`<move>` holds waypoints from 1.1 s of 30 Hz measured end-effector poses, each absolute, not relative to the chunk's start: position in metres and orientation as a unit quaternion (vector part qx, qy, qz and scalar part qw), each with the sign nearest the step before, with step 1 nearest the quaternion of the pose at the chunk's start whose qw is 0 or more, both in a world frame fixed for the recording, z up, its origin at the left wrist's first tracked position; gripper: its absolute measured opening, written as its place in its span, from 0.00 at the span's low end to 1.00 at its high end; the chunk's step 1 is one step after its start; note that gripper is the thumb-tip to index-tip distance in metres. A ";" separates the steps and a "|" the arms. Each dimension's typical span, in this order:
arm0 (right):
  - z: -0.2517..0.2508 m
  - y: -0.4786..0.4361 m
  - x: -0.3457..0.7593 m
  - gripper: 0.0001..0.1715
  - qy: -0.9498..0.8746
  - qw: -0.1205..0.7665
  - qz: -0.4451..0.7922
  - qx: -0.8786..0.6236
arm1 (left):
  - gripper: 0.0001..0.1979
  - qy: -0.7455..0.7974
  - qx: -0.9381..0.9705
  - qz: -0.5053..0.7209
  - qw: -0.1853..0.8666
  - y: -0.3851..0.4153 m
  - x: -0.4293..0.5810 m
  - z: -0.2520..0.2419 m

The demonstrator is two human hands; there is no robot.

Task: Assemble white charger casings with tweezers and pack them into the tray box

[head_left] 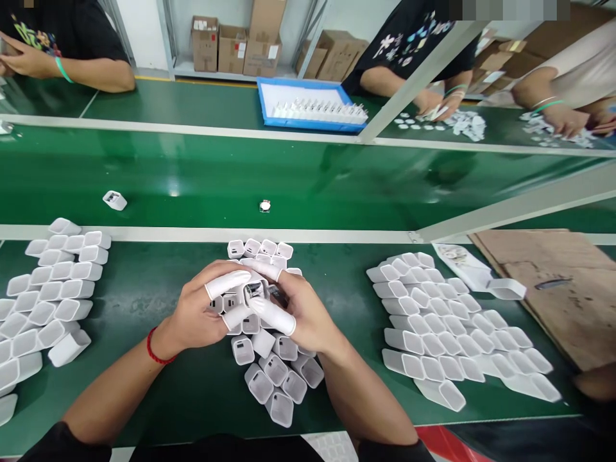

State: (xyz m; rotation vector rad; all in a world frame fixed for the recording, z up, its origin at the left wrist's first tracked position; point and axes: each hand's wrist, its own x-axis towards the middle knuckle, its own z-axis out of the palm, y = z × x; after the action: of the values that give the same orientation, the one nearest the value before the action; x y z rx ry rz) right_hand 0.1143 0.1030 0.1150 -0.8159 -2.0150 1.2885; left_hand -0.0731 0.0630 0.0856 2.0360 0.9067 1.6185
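My left hand [205, 311] and my right hand [301, 308] meet at the middle of the green table, with white covers on thumbs and index fingers. Between them they hold a white housing [256, 282] with a dark and metallic part showing in its opening. Both hands have their fingers closed round it. Below and behind the hands lies a cluster of open white housings [280, 408], some with a small dark slot. A red cord circles my left wrist.
Rows of white housings stand at left [51, 292] and right [433, 314]. Cardboard [553, 269] lies far right. On the green belt [202, 173] are one housing [115, 200] and a small part [264, 206]. Beyond a rail, people work near a blue tray [312, 126].
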 end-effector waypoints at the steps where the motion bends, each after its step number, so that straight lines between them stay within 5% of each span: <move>1: 0.115 0.103 0.114 0.29 -0.757 0.303 0.492 -0.305 | 0.25 0.324 0.724 0.578 0.192 0.063 -0.073 0.086; 22: 0.099 0.093 0.103 0.20 -0.656 0.373 0.592 -0.284 | 0.29 0.307 0.725 0.601 0.138 0.058 -0.064 0.095; 33: 0.101 0.090 0.100 0.24 -0.624 0.375 0.615 -0.304 | 0.27 0.322 0.715 0.605 0.135 0.054 -0.061 0.094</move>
State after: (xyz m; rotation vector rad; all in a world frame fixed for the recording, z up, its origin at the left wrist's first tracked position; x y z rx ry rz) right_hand 0.0999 0.0904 0.1015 -0.7768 -1.5957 1.5740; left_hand -0.0609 0.0537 0.0938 2.0721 0.9333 1.7541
